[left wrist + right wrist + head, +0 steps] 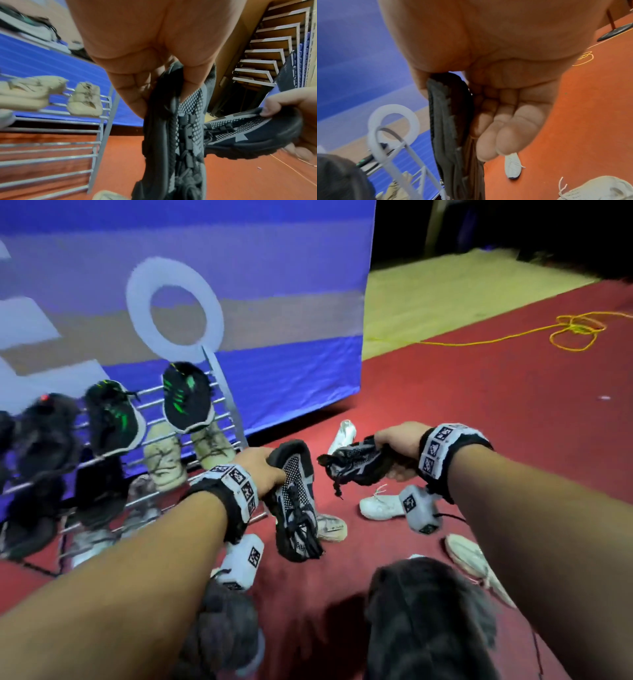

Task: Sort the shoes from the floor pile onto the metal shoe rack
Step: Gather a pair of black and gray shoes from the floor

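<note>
Two black mesh sneakers are held in the air, one in each hand, above a red carpet. The left hand (262, 470) pinches the heel collar of one black mesh sneaker (296, 508), fingers curled tight round the rim, so the shoe hangs toe-down just beside the right end of the metal shoe rack (219, 412). The right hand (397, 450) grips the matching sneaker (356, 462) with thumb and fingers curled round its sole and heel; it lies roughly level, its toe pointing toward the other shoe, the two close but apart.

On the rack's upper bars sit two black sneakers with green stripes (186, 398), with blurred dark shoes further left. One tier lower rest two beige sneakers (164, 457).

On the floor between and beyond the hands lie several white sneakers (380, 505): one near the blue panel, one below the right hand, one under the hanging shoe and one beside the right forearm. Blurred dark shoes lie in the foreground.

Behind the rack stands a blue banner (274, 364) with a white ring printed on it. The red carpet (496, 405) runs to a pale floor, and a yellow cord (572, 332) lies coiled at far right.
</note>
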A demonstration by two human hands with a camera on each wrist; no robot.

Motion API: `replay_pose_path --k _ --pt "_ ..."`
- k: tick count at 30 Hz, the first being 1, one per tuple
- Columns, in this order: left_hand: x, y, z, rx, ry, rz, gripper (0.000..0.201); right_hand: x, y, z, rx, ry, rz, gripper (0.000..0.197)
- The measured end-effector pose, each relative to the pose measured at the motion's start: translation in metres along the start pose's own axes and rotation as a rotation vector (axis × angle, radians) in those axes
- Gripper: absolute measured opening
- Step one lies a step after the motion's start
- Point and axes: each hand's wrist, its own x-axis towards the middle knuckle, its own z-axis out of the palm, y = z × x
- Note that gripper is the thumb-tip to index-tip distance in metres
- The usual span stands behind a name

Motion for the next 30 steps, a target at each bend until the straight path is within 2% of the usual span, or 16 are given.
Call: replay_pose_path --k 6,16,23,30 --pt "-0.052 -0.015 -0.061 0.023 0.119 -0.027 0.011 -0.050 -0.030 0.031 -0.019 -0.050 -0.116 0.025" --pt "-0.097 -0.090 -0.120 0.036 0.205 -0.172 0.012 -0.059 -0.067 0.123 -0.093 -0.197 -0.204 0.028" --pt "-0.083 -0.167 -0.114 -0.052 0.182 -0.263 0.013 -0.030 -0.067 0.210 -0.083 -0.255 -0.145 0.027" --pt "-0.053 -0.242 -0.106 -0.165 0.135 -0.391 0.012 0.033 -0.046 0.294 0.147 -0.271 -0.004 0.027"
